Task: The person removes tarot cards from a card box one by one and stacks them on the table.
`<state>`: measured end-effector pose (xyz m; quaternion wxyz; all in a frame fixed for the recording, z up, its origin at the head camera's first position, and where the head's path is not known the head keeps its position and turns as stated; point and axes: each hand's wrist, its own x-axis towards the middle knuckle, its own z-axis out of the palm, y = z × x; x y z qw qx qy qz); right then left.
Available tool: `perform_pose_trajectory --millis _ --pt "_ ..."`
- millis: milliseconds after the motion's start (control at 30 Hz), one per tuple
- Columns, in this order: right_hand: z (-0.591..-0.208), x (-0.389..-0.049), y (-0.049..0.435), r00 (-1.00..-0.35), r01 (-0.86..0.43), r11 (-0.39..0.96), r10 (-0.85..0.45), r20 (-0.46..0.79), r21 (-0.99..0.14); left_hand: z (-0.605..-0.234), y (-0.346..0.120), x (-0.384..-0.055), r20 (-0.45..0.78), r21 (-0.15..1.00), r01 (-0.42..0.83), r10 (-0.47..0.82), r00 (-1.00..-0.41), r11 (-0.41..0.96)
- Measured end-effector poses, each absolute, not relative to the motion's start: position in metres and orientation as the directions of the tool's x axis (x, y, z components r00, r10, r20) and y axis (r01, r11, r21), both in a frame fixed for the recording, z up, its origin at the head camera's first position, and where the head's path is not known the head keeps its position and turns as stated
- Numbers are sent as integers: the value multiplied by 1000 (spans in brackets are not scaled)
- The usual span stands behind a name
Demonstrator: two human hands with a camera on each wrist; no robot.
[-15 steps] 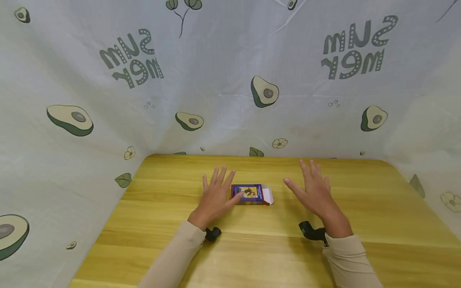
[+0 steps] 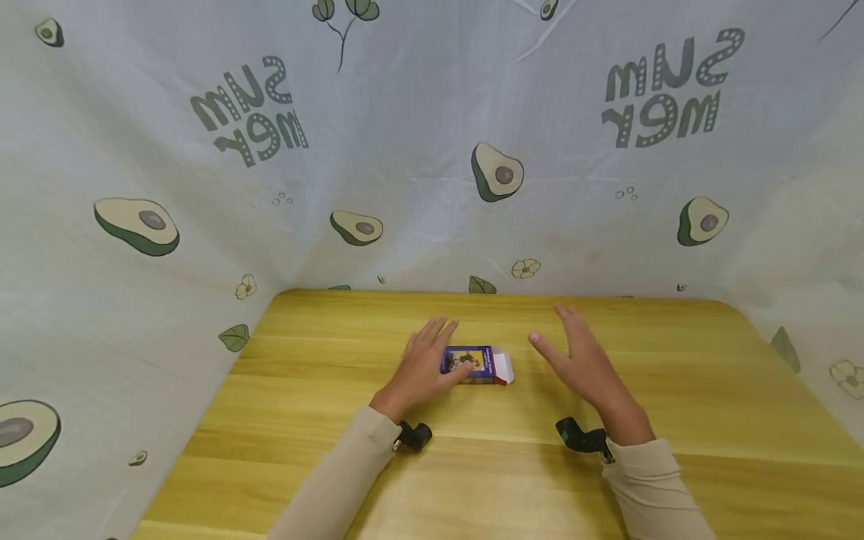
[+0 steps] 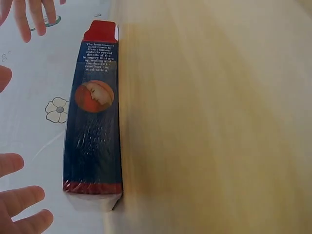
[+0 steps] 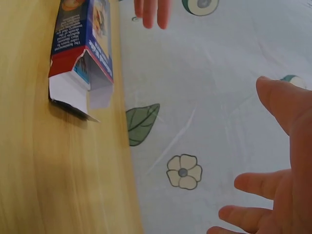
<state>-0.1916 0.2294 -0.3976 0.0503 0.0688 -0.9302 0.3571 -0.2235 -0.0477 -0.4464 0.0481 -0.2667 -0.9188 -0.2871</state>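
A small dark-blue and red card box (image 2: 482, 358) lies on the table, its picture side up. The right end of this box (image 4: 80, 46) has its flaps folded out, and something bluish shows inside. Over its left part is my left hand (image 2: 420, 371), fingers spread forward and thumb in front of the picture. In the left wrist view the left fingers (image 3: 23, 199) look apart from the box. Off to the box's right hovers my right hand (image 2: 590, 375), thumb and fingers apart, holding nothing.
The wood-grain table (image 2: 499, 480) has rounded far corners. Behind it and at both sides hangs a pale cloth (image 2: 418, 150) printed with avocados, leaves and flowers. Both wrists carry black cameras, a left one (image 2: 415, 436) and a right one (image 2: 579, 435).
My left hand has moved right, further over the box, and its fingers have come closer together. The right hand has shifted slightly left and turned a little. The box lies nearly where it was.
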Motion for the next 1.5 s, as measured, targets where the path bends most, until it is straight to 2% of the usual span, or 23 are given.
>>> perform_pose_trajectory --millis 267,600,767,1200,1500 --pt "-404 -191 224 -993 -105 739 -46 106 -665 -454 -44 -226 185 650 449 444 -877 614" --pt "-415 -194 219 -993 -102 672 -27 114 -734 -463 -35 -234 138 722 421 482 -865 550" --pt "-419 -196 216 -995 -92 621 -25 98 -778 -464 -32 -236 112 733 407 493 -863 545" --pt "-421 -197 213 -996 -80 597 -27 80 -798 -470 -34 -238 66 718 387 497 -865 579" --pt "-420 -196 209 -998 -59 596 -11 65 -801 -473 -33 -240 87 695 384 459 -884 608"
